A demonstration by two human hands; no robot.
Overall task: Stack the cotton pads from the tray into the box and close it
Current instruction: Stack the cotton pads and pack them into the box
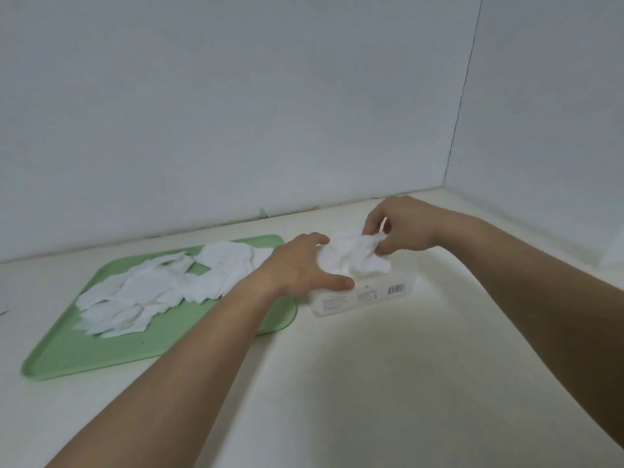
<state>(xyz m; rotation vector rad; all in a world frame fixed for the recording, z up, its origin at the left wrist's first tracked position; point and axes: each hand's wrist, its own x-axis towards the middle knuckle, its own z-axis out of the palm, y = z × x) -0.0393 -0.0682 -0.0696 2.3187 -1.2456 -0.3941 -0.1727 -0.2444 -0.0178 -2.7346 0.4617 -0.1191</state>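
A green tray (101,349) lies at the left with several white square cotton pads (162,285) scattered over it. Right of the tray stands a white box (364,295) with a barcode on its near side. A crumpled bunch of pads (354,258) bulges out of the box's top. My left hand (304,265) rests on the box's left end, thumb along the near edge and fingers against the bunch. My right hand (401,228) pinches the bunch from the far right side. I cannot see the box's lid.
The cream table (371,383) runs up to white walls behind and at the right, which meet in a corner (447,184) just beyond the box. Both my forearms stretch in from the near edge.
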